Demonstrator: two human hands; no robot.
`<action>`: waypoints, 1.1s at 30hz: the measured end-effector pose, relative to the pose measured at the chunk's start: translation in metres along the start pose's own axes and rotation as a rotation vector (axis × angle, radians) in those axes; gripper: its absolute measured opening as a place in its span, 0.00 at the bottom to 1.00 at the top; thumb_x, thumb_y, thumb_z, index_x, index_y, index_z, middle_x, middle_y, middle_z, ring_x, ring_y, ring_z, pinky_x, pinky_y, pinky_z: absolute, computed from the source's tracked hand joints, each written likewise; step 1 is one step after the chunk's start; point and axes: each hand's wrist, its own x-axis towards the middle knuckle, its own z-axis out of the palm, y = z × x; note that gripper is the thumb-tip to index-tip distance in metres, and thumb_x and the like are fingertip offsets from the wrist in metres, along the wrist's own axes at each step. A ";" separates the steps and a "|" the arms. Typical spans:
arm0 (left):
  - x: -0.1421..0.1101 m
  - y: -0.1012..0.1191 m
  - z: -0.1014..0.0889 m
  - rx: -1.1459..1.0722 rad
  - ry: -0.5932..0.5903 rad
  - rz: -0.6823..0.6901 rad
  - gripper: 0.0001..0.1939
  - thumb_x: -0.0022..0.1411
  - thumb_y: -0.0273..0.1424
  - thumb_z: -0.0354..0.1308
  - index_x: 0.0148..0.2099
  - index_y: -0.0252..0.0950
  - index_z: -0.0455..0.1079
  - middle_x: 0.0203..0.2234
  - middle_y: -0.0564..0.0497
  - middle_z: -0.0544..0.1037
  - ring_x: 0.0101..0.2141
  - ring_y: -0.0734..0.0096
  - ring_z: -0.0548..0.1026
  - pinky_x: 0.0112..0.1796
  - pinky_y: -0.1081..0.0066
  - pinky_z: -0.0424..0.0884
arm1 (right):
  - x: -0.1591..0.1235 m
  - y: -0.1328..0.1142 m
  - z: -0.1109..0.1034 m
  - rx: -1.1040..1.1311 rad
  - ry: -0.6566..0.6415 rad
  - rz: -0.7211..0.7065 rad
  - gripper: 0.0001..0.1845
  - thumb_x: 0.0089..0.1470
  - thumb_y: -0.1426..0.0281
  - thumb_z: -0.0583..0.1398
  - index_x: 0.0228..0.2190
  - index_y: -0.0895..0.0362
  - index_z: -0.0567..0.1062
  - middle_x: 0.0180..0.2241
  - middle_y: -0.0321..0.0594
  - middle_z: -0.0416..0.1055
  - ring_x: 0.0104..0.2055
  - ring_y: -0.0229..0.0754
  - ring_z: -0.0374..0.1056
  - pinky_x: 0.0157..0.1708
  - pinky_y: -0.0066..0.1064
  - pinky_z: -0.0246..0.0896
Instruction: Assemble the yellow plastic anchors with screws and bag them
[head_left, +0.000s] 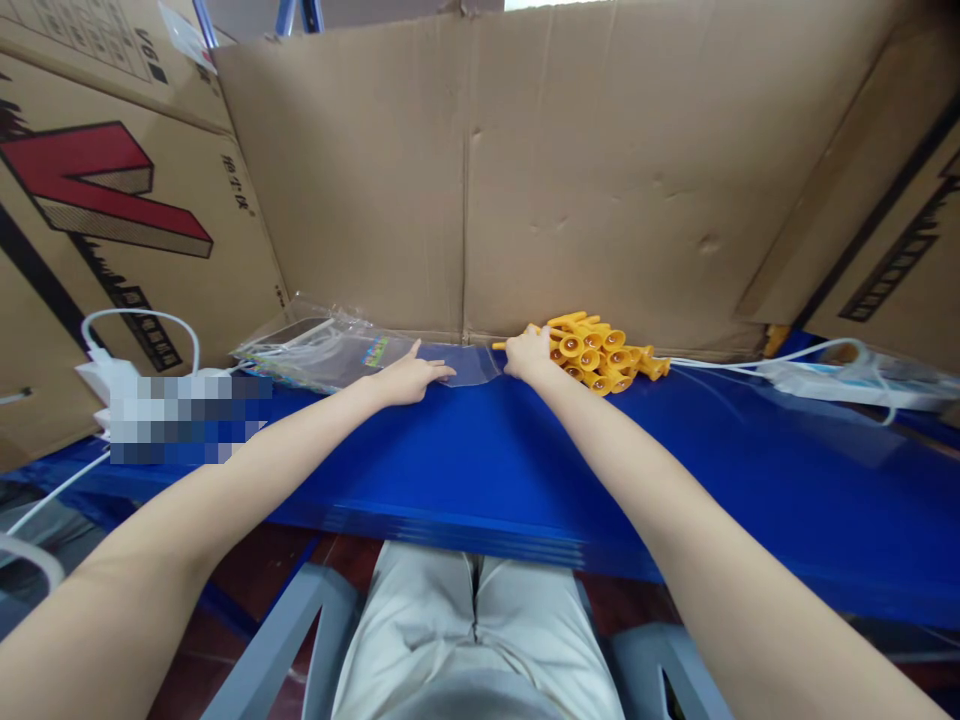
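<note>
My left hand [411, 378] lies with its fingers stretched out on a clear plastic bag [476, 366]. Beside it is a pile of flat clear bags [319, 352] with small coloured print. My right hand [527, 353] is closed at the left side of a heap of yellow plastic horns [592, 355], their flared ends mostly facing me. A thin yellow tip sticks out to the left of its fingers, so it appears to grip one horn. Its fingertips are partly hidden.
The blue tabletop [480, 460] runs across in front of me. A cardboard sheet [465, 180] stands behind it, with a printed carton [127, 200] at left. White cables [139, 312] lie at left, and a white power strip [847, 385] in plastic lies at right.
</note>
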 end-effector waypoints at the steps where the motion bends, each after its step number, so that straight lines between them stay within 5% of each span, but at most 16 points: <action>1: 0.000 -0.003 0.001 -0.033 -0.019 -0.036 0.37 0.47 0.14 0.45 0.58 0.44 0.64 0.54 0.51 0.72 0.59 0.65 0.63 0.60 0.47 0.39 | 0.001 0.002 -0.002 0.039 -0.003 0.021 0.20 0.49 0.67 0.59 0.45 0.58 0.76 0.46 0.54 0.72 0.56 0.59 0.57 0.53 0.54 0.45; 7: 0.011 -0.023 0.005 -0.357 -0.154 -0.185 0.37 0.41 0.18 0.46 0.54 0.46 0.71 0.53 0.56 0.72 0.53 0.69 0.70 0.53 0.69 0.63 | 0.010 0.025 -0.024 0.376 -0.018 0.225 0.23 0.48 0.62 0.61 0.44 0.62 0.75 0.43 0.55 0.73 0.50 0.55 0.67 0.48 0.44 0.61; 15: 0.025 -0.032 0.011 -0.707 -0.151 -0.410 0.30 0.35 0.17 0.45 0.37 0.46 0.79 0.47 0.59 0.76 0.53 0.72 0.70 0.51 0.75 0.66 | 0.006 0.048 -0.055 1.002 0.010 0.382 0.19 0.47 0.71 0.62 0.41 0.70 0.73 0.31 0.57 0.74 0.33 0.52 0.73 0.32 0.41 0.69; 20: 0.026 -0.027 0.008 -0.747 -0.128 -0.495 0.26 0.38 0.18 0.48 0.34 0.43 0.80 0.45 0.55 0.78 0.53 0.70 0.71 0.48 0.77 0.67 | -0.002 0.043 -0.062 1.365 0.167 0.413 0.07 0.49 0.76 0.62 0.33 0.67 0.73 0.25 0.46 0.69 0.24 0.39 0.69 0.19 0.26 0.61; 25: 0.030 -0.028 0.008 -0.795 -0.110 -0.538 0.22 0.41 0.17 0.50 0.31 0.42 0.80 0.42 0.53 0.80 0.49 0.70 0.74 0.44 0.80 0.68 | -0.021 0.028 -0.049 1.573 0.199 0.314 0.03 0.50 0.81 0.60 0.26 0.63 0.72 0.21 0.37 0.66 0.20 0.29 0.62 0.18 0.20 0.58; 33: 0.032 -0.038 0.008 -0.727 -0.064 -0.522 0.12 0.45 0.21 0.56 0.27 0.39 0.79 0.33 0.50 0.82 0.37 0.69 0.78 0.37 0.78 0.70 | -0.061 0.026 0.005 1.461 -0.081 0.094 0.14 0.45 0.77 0.65 0.37 0.63 0.77 0.28 0.42 0.73 0.26 0.32 0.66 0.30 0.26 0.66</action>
